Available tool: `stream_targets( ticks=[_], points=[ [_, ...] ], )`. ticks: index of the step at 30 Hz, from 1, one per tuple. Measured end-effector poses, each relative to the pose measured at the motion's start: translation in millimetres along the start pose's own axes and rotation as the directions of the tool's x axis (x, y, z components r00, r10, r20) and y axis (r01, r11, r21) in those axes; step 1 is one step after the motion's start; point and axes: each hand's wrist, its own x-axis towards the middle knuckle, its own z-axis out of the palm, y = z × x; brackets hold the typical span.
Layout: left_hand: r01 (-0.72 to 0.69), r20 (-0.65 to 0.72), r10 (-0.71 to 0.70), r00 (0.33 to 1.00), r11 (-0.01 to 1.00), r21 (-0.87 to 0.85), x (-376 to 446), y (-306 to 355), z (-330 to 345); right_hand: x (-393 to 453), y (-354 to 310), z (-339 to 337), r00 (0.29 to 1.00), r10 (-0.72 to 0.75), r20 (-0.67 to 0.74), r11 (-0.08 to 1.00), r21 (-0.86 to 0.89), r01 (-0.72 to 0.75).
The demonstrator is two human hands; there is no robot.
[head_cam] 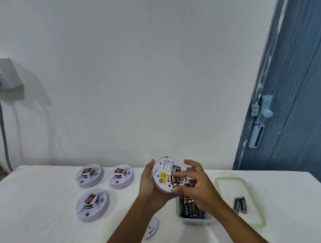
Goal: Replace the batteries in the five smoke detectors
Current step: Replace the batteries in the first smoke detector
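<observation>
My left hand [151, 186] holds a round white smoke detector [162, 170] tilted up, its back with a yellow label facing me. My right hand [197, 181] pinches a dark battery [175, 180] at the detector's open battery bay. Under my right hand stands a clear container of batteries [188, 207]. Two black batteries [240, 205] lie on a green-rimmed lid [256, 200] to the right. Three more white detectors [89, 175] [121, 176] [92, 205] lie face up on the left of the white table [39, 215].
A white detector cover plate [151, 227] lies on the table near my left forearm. A blue door [297, 111] with a latch stands at the right. A wall socket with a black plug and grey cable [2, 132] is at the far left.
</observation>
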Motion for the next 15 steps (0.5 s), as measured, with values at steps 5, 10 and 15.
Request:
stream_targets(
  ticks=[5,10,15],
  points=[
    [0.009,0.024,-0.009,1.0,1.0,0.018,0.3,-3.1,5.1,3.6,5.1,-0.7,0.986,0.164,-0.032,0.972,0.178,-0.156],
    [-0.019,0.033,0.018,0.999,0.999,0.038,-0.3,-0.9,5.6,11.0,8.0,-0.3,0.95,0.309,0.049,0.874,0.378,-0.304],
    [-0.019,0.032,0.017,0.999,0.997,0.075,-1.9,-1.8,8.5,11.2,10.3,2.4,0.913,0.387,0.126,0.735,0.556,-0.389]
  ],
)
